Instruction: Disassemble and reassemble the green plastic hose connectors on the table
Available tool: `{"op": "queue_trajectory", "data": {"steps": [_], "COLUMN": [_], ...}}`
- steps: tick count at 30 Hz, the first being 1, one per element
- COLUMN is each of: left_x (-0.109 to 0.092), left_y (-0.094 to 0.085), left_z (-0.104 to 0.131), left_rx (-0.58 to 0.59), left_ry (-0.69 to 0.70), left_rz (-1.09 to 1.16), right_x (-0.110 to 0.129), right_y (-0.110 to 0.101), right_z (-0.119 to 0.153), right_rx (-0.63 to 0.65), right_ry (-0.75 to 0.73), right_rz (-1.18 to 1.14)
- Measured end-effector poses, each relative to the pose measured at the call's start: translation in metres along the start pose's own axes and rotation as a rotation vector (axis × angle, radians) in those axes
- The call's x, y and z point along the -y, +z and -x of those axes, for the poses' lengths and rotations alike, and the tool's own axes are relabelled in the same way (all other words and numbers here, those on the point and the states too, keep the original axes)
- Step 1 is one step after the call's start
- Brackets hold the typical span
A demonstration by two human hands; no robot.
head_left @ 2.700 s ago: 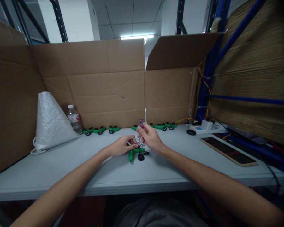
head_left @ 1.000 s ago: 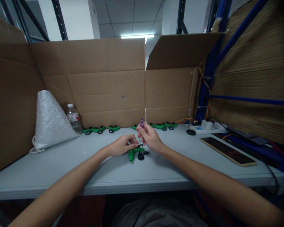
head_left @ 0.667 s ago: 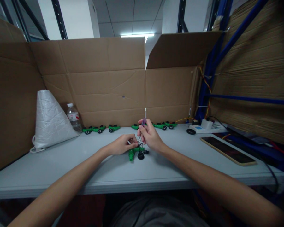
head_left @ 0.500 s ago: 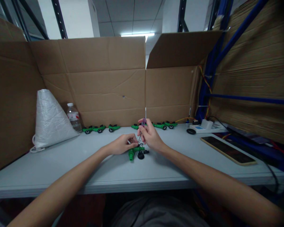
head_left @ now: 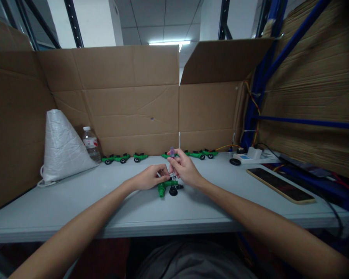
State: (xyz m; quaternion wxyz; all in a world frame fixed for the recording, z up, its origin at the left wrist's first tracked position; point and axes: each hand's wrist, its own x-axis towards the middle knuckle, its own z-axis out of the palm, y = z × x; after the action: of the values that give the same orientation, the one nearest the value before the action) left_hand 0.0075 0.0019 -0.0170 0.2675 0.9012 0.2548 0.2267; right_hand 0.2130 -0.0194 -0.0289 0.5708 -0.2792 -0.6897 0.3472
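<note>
My right hand [head_left: 184, 167] pinches a small screwdriver [head_left: 172, 151] by its purple handle, held upright with the shaft pointing down at the work. Below it lies a green plastic part [head_left: 162, 189], T-shaped in outline, on the white table. A round black piece [head_left: 173, 190] sits against its front side, and a small ring shows just behind. My left hand [head_left: 151, 176] rests on the table at the left, its fingers closed at the far edge of the green part. What lies under those fingertips is hidden.
Several green toy cars [head_left: 195, 155] stand along the back by the cardboard wall [head_left: 128, 100]. At the left are a silver pouch [head_left: 62, 149] and a water bottle [head_left: 90, 144]. A phone [head_left: 280, 185], a power strip [head_left: 257, 155] and a black disc [head_left: 235, 161] lie at the right.
My right hand has brought the screwdriver from a slant to nearly upright, its handle shifting slightly left and lower. My left hand and the green part stay in place.
</note>
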Motion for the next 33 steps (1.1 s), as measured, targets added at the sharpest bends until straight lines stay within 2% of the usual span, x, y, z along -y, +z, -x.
{"op": "queue_trajectory", "data": {"steps": [5, 12, 16, 24, 33], "left_x": [-0.001, 0.005, 0.005, 0.0, -0.001], "left_y": [0.0, -0.002, -0.004, -0.008, -0.01], "left_z": [0.0, -0.001, -0.001, 0.001, 0.001], "left_rx": [-0.012, -0.022, -0.036, -0.107, -0.175], "left_ry": [-0.028, -0.049, -0.056, -0.076, -0.176], "left_rz": [-0.033, -0.065, -0.13, -0.306, -0.438], "right_x": [0.001, -0.002, -0.008, -0.017, -0.02], "right_y": [-0.007, -0.031, -0.041, -0.047, -0.05], "right_z": [-0.001, -0.005, -0.011, -0.014, -0.012], "right_rx": [-0.068, -0.212, -0.252, -0.117, 0.076], "right_ry": [-0.01, -0.073, -0.054, 0.171, 0.291], "right_rz": [0.151, 0.599, 0.781, 1.049, 1.242]}}
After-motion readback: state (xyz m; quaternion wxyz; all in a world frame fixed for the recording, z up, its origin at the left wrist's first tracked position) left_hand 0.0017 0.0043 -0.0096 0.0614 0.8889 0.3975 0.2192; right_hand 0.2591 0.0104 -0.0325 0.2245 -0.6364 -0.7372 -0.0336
